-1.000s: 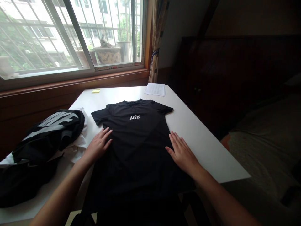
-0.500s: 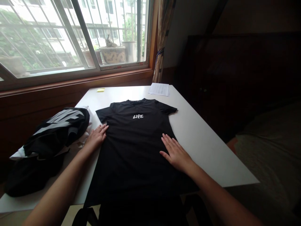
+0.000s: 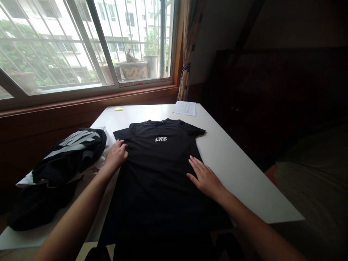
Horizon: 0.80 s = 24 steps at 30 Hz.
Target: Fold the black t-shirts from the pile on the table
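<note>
A black T-shirt with white lettering on its chest lies spread face up on the white table, its collar toward the window. At the shirt's left edge, just below the left sleeve, my left hand rests with its fingers bent and a little apart, holding nothing visible. My right hand lies flat on the right side of the shirt, fingers stretched out and thumb apart. The shirt's lower end runs into dark shadow near my body.
A heap of black and white clothes lies on the table at the left. Papers and a yellow note are at the far edge. Behind the table are a window and a tied curtain.
My left hand has shifted slightly toward the sleeve, and its fingers are more bent. My right hand stays about where it was on the shirt. The view has tilted up slightly.
</note>
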Tool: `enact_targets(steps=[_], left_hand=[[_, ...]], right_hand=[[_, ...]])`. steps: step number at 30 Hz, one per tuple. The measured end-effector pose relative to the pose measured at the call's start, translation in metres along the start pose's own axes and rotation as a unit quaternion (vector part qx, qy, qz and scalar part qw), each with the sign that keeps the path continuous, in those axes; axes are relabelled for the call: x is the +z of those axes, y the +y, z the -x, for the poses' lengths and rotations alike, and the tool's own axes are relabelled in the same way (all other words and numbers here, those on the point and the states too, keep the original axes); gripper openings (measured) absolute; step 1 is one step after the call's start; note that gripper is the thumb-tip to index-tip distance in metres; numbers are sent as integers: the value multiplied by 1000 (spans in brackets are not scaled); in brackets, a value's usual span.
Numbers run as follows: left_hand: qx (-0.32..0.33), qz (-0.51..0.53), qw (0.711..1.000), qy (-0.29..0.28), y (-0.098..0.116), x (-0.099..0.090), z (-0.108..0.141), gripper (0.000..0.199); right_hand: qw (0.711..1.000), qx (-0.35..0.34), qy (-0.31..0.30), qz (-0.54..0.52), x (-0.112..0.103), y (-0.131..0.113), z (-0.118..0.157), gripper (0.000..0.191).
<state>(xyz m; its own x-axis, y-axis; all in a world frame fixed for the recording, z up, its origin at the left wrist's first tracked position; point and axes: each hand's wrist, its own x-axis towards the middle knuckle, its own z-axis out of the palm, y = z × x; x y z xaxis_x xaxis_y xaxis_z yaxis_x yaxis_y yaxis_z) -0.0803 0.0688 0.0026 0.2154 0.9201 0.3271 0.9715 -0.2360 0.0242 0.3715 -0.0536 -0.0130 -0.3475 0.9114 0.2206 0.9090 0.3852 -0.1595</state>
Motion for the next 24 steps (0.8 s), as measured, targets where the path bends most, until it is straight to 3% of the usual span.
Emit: enact_targets(steps=[5, 10, 13, 17, 24], left_hand=[[4, -16, 1000, 0, 28, 15, -30, 47], [-1, -8, 998, -70, 60, 36, -45, 51], [-30, -1, 995, -94, 65, 43, -49, 56], [-57, 3, 992, -111, 56, 44, -50, 60], [-64, -7, 991, -119, 58, 40, -34, 63]], right_hand=[[999, 17, 44, -2, 6, 17, -55, 65], [998, 55, -1, -1, 18, 20, -126, 69], [998, 57, -39, -2, 29, 18, -152, 71], [995, 82, -57, -4, 40, 21, -156, 74], [996, 74, -49, 17, 42, 27, -128, 75]])
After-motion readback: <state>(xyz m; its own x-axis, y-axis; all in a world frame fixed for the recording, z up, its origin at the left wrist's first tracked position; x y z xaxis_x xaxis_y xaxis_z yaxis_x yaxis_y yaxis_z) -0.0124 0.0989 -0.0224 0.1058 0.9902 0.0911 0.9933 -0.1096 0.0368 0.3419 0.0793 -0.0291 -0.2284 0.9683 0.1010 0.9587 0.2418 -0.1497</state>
